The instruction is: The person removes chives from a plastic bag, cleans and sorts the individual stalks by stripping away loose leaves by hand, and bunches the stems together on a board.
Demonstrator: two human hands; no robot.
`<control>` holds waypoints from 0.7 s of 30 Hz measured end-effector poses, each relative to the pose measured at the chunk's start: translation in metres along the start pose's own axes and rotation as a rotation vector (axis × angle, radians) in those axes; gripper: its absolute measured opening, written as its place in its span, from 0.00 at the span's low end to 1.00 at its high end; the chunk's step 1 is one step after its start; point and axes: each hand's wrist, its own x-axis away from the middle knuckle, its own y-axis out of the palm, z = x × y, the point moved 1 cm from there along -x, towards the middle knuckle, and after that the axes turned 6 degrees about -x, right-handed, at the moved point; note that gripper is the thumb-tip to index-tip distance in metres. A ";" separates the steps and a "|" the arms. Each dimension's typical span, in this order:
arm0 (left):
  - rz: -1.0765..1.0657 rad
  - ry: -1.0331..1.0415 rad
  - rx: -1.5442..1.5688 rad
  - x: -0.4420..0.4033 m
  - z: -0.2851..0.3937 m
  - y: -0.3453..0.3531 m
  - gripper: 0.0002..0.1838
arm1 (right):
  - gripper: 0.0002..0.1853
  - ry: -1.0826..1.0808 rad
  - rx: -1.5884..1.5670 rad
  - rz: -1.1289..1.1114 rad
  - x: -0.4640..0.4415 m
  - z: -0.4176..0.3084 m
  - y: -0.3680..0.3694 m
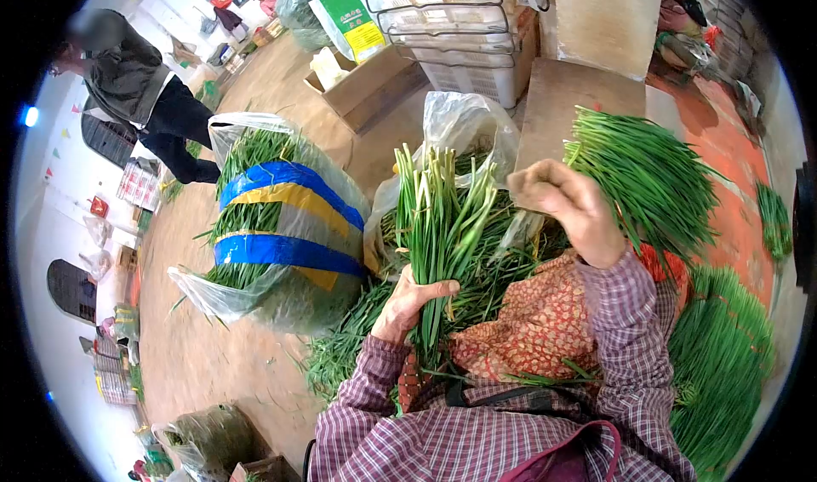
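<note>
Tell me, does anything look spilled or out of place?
Yes: loose green leaves lie strewn beside the left sleeve, untidy next to the bunch in the left hand. A few bits also lie on the red patterned cloth.

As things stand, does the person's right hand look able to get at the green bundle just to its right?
Probably yes: the right hand is raised close beside the green bundle, and nothing visible stands between them. The left hand grips a separate bunch, away from that side.
</note>
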 end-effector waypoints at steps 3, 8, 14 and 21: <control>0.007 -0.012 -0.009 -0.004 -0.005 -0.007 0.13 | 0.11 -0.031 -0.144 0.013 0.010 -0.013 -0.012; 0.022 -0.012 -0.032 -0.007 -0.010 -0.009 0.14 | 0.14 0.042 -0.229 -0.171 0.014 -0.024 -0.010; 0.038 0.040 -0.121 -0.009 -0.004 0.010 0.16 | 0.08 -0.458 0.861 0.084 -0.005 0.018 0.042; 0.005 0.028 -0.232 -0.012 -0.003 0.016 0.17 | 0.08 -0.594 1.003 0.146 -0.016 0.038 0.048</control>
